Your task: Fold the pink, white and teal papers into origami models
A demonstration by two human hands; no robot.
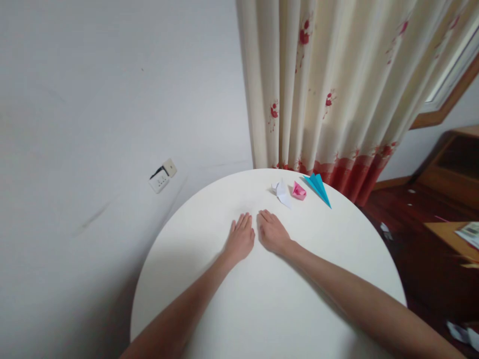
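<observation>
On the round table, left hand and right hand lie flat, empty, bare tabletop around them.

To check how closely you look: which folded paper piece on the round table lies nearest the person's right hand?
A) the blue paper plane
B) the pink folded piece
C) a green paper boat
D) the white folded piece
D: the white folded piece lies just beyond the right hand, with the pink folded piece and the blue paper plane farther off.
</observation>
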